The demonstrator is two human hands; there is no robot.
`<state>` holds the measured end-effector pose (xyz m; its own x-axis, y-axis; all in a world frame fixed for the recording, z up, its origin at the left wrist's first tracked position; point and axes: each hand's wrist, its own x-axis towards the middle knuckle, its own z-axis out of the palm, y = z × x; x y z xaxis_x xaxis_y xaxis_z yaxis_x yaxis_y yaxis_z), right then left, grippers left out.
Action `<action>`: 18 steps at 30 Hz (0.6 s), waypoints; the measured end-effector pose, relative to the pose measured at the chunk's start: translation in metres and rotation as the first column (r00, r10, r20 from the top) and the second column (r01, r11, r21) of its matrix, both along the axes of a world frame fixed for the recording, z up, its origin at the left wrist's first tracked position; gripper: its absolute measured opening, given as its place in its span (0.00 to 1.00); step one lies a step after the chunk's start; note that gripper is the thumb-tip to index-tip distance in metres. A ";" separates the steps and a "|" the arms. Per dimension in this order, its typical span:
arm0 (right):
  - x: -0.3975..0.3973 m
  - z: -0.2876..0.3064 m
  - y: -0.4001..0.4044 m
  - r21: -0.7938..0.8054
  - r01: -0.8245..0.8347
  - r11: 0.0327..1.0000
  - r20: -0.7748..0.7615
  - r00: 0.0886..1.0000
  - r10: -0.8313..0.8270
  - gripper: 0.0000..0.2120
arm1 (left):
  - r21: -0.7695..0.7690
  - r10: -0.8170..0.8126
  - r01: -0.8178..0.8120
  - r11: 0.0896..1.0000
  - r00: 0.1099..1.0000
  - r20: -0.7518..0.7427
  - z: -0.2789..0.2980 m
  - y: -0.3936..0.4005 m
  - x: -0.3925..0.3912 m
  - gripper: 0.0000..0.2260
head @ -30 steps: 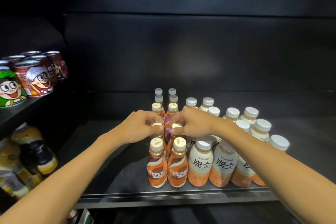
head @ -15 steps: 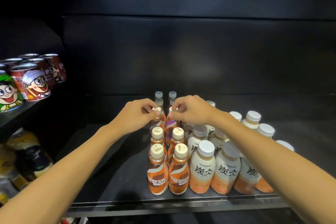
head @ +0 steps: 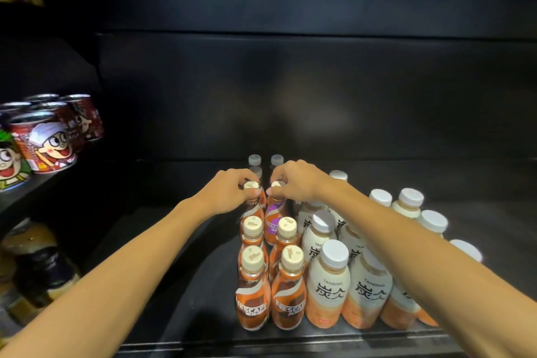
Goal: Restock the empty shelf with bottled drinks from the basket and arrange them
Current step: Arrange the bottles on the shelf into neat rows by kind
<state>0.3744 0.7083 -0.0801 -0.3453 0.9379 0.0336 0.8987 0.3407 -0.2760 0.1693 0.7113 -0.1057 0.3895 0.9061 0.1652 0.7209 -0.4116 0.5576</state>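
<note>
Two rows of brown Nescafe bottles (head: 252, 296) with cream caps run front to back on the black shelf (head: 180, 285). My left hand (head: 229, 190) pinches the cap of the third bottle in the left row. My right hand (head: 296, 182) pinches the cap of a purple-labelled bottle (head: 274, 212) in the right row beside it. Two grey-capped bottles (head: 255, 160) stand behind my hands. Rows of white-capped Tanbing bottles (head: 328, 288) fill the space to the right, partly hidden by my right forearm.
Cartoon-printed cans (head: 43, 142) stand on a higher shelf at the left, and dark jars (head: 43, 267) sit below them. The shelf's back wall (head: 290, 96) is black. Bare shelf floor lies left of the Nescafe rows and at the far right.
Both hands have moved back from the second pair of Nescafe bottles to the third pair and now pinch those caps. The camera has come closer and tilted down slightly.
</note>
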 end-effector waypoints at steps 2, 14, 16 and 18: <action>0.001 -0.001 -0.001 -0.004 -0.004 1.000 -0.008 1.000 0.004 0.06 | -0.004 -0.001 0.001 1.000 1.000 0.014 -0.001 0.000 0.000 0.08; 0.007 0.008 -0.023 -0.040 -0.098 0.994 0.134 0.986 0.102 0.12 | -0.080 -0.019 0.029 0.996 0.993 0.117 -0.003 -0.025 -0.002 0.06; 0.009 0.008 -0.028 -0.052 -0.109 0.993 0.119 0.986 0.114 0.12 | -0.102 -0.023 0.037 0.994 0.990 0.136 -0.003 -0.029 -0.003 0.06; 0.011 0.006 -0.033 -0.048 -0.122 0.991 0.090 0.988 0.126 0.12 | -0.121 -0.020 0.038 0.992 0.989 0.149 -0.003 -0.032 -0.003 0.08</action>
<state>0.3852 0.6757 -0.0740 -0.4584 0.8877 -0.0432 0.8729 0.4405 -0.2100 0.1666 0.6795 -0.1086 0.3956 0.9117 0.1109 0.6160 -0.3529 0.7043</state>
